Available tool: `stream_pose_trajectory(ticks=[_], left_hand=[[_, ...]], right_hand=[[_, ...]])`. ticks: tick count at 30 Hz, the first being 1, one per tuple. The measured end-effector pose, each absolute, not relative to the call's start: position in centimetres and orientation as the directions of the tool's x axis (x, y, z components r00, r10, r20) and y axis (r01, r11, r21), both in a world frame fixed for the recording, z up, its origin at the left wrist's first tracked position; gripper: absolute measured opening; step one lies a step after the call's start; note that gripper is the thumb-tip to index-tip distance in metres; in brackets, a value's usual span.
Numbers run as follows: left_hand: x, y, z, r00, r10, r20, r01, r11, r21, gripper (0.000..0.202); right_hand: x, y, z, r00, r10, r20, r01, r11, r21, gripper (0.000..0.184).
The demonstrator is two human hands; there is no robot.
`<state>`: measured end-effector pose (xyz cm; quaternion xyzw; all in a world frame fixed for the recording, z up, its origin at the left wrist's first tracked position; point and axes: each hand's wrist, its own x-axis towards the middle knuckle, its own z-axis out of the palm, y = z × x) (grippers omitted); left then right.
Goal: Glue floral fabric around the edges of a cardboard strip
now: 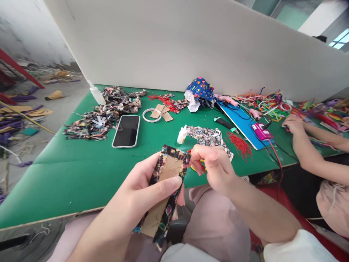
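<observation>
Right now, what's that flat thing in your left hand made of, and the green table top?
The flat piece in the left hand looks like matte brown cardboard, edged in dark floral cloth that drapes limply. The green table cover seems a dull felt or foam sheet; it shows soft folds.

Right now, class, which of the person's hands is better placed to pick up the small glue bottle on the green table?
Probably the right hand: it is nearer the glue bottle, though its fingers are curled shut. The left hand is farther away and grips the fabric-covered card.
</observation>
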<state>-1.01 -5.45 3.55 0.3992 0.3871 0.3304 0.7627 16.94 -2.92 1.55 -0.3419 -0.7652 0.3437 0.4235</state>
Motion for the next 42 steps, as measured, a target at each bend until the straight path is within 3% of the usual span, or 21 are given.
stream_pose_trajectory(ticks=[4, 10, 14, 21, 25, 28, 34, 42], left_hand=[[-1.1, -5.5, 3.5, 0.5, 0.808, -0.313, -0.186, 0.453, 0.872, 0.022], [-1.3, -5.1, 2.9, 0.563, 0.785, -0.259, -0.095, 0.372, 0.923, 0.017], [-1.5, -4.8, 3.0, 0.594, 0.773, -0.222, -0.009, 0.282, 0.959, 0.011], [-1.6, -5.1, 2.2, 0.575, 0.81, -0.11, 0.187, 0.0, 0.982, 0.02], [-1.4, -5.3, 1.4, 0.601, 0.798, -0.038, 0.293, -0.176, 0.94, 0.02], [-1.3, -5.4, 1.2, 0.624, 0.781, -0.027, 0.321, -0.225, 0.92, 0.018], [-1.2, -5.7, 1.1, 0.618, 0.786, -0.023, 0.341, -0.242, 0.909, 0.016], [-0.8, -5.7, 1.6, 0.563, 0.826, 0.004, 0.326, -0.227, 0.918, 0.015]], right_hand=[[16.6, -2.8, 1.9, -0.416, 0.844, 0.338, 0.14, 0.427, -0.893, 0.05], [16.1, -2.8, 3.1, -0.421, 0.831, 0.363, 0.3, 0.505, -0.809, 0.042], [16.4, -2.6, 2.5, -0.438, 0.836, 0.331, 0.299, 0.482, -0.824, 0.038], [18.0, -2.0, 0.8, -0.48, 0.831, 0.281, 0.213, 0.421, -0.881, 0.059], [17.8, -2.0, 1.2, -0.337, 0.85, 0.406, 0.218, 0.489, -0.845, 0.03], [17.2, -2.2, 1.6, -0.374, 0.824, 0.426, 0.209, 0.523, -0.826, 0.014], [16.8, -2.7, 1.5, -0.374, 0.835, 0.403, 0.219, 0.502, -0.837, 0.009], [15.9, -3.2, 1.0, -0.327, 0.785, 0.527, 0.308, 0.615, -0.726, 0.009]])
